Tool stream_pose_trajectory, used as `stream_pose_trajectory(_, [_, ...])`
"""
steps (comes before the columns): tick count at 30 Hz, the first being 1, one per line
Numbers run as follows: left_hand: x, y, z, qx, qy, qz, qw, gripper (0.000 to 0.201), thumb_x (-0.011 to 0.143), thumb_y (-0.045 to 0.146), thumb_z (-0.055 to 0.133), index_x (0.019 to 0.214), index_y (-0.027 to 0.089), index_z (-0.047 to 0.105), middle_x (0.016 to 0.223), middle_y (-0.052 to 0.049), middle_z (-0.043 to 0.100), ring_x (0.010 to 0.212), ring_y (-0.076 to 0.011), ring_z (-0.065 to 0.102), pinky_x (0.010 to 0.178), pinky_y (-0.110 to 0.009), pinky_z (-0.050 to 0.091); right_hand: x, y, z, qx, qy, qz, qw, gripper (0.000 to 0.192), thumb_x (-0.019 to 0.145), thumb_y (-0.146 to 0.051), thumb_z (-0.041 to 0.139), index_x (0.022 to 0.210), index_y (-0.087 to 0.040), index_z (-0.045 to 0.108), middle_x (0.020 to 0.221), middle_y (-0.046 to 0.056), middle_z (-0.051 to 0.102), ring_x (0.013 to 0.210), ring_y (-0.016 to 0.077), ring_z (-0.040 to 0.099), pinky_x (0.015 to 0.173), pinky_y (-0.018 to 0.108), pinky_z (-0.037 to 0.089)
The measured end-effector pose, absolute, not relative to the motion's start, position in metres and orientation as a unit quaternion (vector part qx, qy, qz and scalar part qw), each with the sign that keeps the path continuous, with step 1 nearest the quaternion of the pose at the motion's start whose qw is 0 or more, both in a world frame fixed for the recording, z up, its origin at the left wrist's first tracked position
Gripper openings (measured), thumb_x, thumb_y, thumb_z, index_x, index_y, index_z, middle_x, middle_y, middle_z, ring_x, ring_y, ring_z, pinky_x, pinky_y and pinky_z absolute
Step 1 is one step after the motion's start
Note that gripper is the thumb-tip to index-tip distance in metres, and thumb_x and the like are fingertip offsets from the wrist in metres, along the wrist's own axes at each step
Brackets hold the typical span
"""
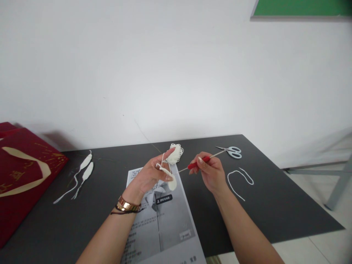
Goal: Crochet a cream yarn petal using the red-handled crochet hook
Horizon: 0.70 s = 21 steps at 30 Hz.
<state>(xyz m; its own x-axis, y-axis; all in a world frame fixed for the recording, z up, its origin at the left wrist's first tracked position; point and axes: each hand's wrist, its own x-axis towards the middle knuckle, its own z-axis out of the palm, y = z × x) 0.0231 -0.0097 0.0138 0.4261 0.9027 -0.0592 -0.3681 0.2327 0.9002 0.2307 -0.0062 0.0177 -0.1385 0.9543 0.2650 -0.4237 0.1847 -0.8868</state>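
Note:
Between the thumb and fingers of my left hand (154, 172) is a small white crochet piece (172, 182), its rounded end hanging below the thumb. A strand of white yarn runs up over the raised index finger. My right hand (210, 170) grips a crochet hook (198, 163) by its red handle. The hook's thin metal tip points left and reaches close to the crochet piece; whether it touches the stitches I cannot tell. Just behind my left fingers lies a white yarn bundle (176, 154), partly hidden by them.
Under my hands lies a printed sheet (176, 227) on the black table (220, 227). Scissors (233, 152) and a loose yarn piece (231, 183) are to the right. Two white crocheted petals (88, 171) with tails lie left, beside a red gift bag (30, 176). A white wall (165, 73) stands behind.

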Motion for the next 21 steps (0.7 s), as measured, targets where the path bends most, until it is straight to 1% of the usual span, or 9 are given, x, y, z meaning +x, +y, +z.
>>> stream_pose_trajectory(2, [0.026, -0.010, 0.015, 0.445, 0.305, 0.465, 0.702, 0.090, 0.058, 0.002, 0.074, 0.138, 0.025, 0.042, 0.057, 0.007, 0.053, 0.053, -0.0083, 0.047, 0.053, -0.021, 0.036, 0.227, -0.003, 0.015, -0.282, -0.435, 0.613, 0.596, 0.022, 0.075, -0.035, 0.071, 0.066, -0.016, 0.069, 0.057, 0.001, 0.066, 0.044, 0.0093, 0.054, 0.044, 0.022, 0.049])
stream_pose_trajectory(4, [0.031, -0.010, 0.015, 0.457, 0.308, 0.504, 0.665, 0.088, 0.060, 0.006, 0.076, 0.138, 0.026, 0.042, 0.060, 0.005, 0.057, 0.056, -0.0100, 0.051, 0.055, -0.022, 0.039, 0.224, 0.000, 0.013, -0.286, -0.379, 0.648, 0.596, 0.021, 0.073, -0.035, 0.073, 0.066, -0.016, 0.068, 0.053, -0.001, 0.062, 0.042, 0.0085, 0.050, 0.042, 0.022, 0.052])
stream_pose_trajectory(6, [0.038, -0.012, 0.014, 0.464, 0.325, 0.557, 0.608, 0.081, 0.061, 0.009, 0.077, 0.134, 0.025, 0.048, 0.062, 0.004, 0.059, 0.060, -0.0108, 0.053, 0.060, -0.024, 0.042, 0.221, 0.002, 0.009, -0.285, -0.329, 0.680, 0.590, 0.021, 0.072, -0.034, 0.074, 0.067, -0.015, 0.067, 0.050, -0.003, 0.058, 0.040, 0.0076, 0.048, 0.041, 0.021, 0.053])
stream_pose_trajectory(8, [0.045, -0.014, 0.012, 0.459, 0.348, 0.612, 0.542, 0.069, 0.062, 0.012, 0.078, 0.126, 0.023, 0.057, 0.064, 0.004, 0.057, 0.063, -0.0108, 0.054, 0.066, -0.026, 0.044, 0.218, 0.003, 0.006, -0.284, -0.285, 0.708, 0.580, 0.021, 0.072, -0.033, 0.074, 0.068, -0.015, 0.066, 0.050, -0.004, 0.059, 0.040, 0.0071, 0.048, 0.040, 0.020, 0.054])
stream_pose_trajectory(11, [0.054, -0.018, 0.007, 0.447, 0.378, 0.652, 0.482, 0.057, 0.066, 0.017, 0.076, 0.120, 0.025, 0.062, 0.064, 0.006, 0.052, 0.063, -0.0091, 0.050, 0.066, -0.024, 0.044, 0.213, 0.003, 0.002, -0.285, -0.224, 0.743, 0.563, 0.019, 0.071, -0.031, 0.075, 0.070, -0.013, 0.067, 0.053, -0.003, 0.062, 0.042, 0.0070, 0.053, 0.043, 0.018, 0.056])
stream_pose_trajectory(14, [0.059, -0.020, 0.004, 0.450, 0.402, 0.666, 0.438, 0.055, 0.067, 0.019, 0.076, 0.121, 0.027, 0.062, 0.067, 0.005, 0.053, 0.065, -0.0099, 0.050, 0.066, -0.024, 0.043, 0.207, 0.001, -0.002, -0.290, -0.165, 0.768, 0.547, 0.017, 0.072, -0.028, 0.074, 0.073, -0.012, 0.069, 0.054, -0.002, 0.064, 0.044, 0.0070, 0.057, 0.047, 0.017, 0.057])
stream_pose_trajectory(16, [0.059, -0.021, 0.002, 0.459, 0.406, 0.671, 0.418, 0.056, 0.069, 0.018, 0.075, 0.122, 0.028, 0.061, 0.068, 0.005, 0.054, 0.069, -0.0111, 0.052, 0.070, -0.025, 0.044, 0.203, 0.000, -0.004, -0.288, -0.138, 0.779, 0.540, 0.015, 0.074, -0.026, 0.073, 0.074, -0.011, 0.069, 0.054, -0.001, 0.065, 0.044, 0.0067, 0.058, 0.047, 0.016, 0.057])
stream_pose_trajectory(21, [0.057, -0.018, 0.000, 0.480, 0.420, 0.669, 0.381, 0.060, 0.068, 0.019, 0.075, 0.126, 0.026, 0.058, 0.070, 0.004, 0.058, 0.074, -0.0130, 0.054, 0.077, -0.027, 0.045, 0.200, -0.003, -0.004, -0.286, -0.155, 0.769, 0.550, 0.017, 0.074, -0.028, 0.074, 0.076, -0.011, 0.070, 0.057, 0.000, 0.067, 0.046, 0.0075, 0.060, 0.050, 0.017, 0.058])
